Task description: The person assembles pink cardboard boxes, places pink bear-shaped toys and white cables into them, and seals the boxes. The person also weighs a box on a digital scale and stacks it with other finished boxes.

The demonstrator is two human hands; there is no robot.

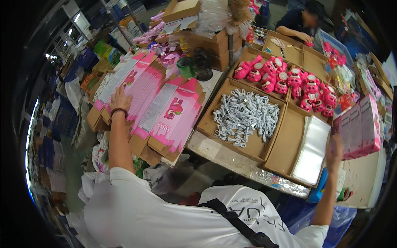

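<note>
My left hand (120, 99), fingers spread, rests on the left stack of flattened pink printed cartons (136, 83). A second stack of flat pink cartons (173, 111) lies to its right. My right hand (335, 150), blurred, is at the right edge of the tray, close to several upright pink boxes (356, 127); whether it touches them cannot be told. Beside that hand, a pile of clear plastic sleeves (311, 148) lies in a cardboard tray. Bundled white cables (246, 114) fill another tray, and pink bear figures (280, 74) stand and lie in the trays behind.
Stacked cardboard boxes (211, 46), a dark jar (203, 66) and green tape rolls (186, 66) stand behind the cartons. Across the table a person (299, 26) handles a pink item. A green tape roll (344, 194) lies at the right. Bags crowd the floor at left.
</note>
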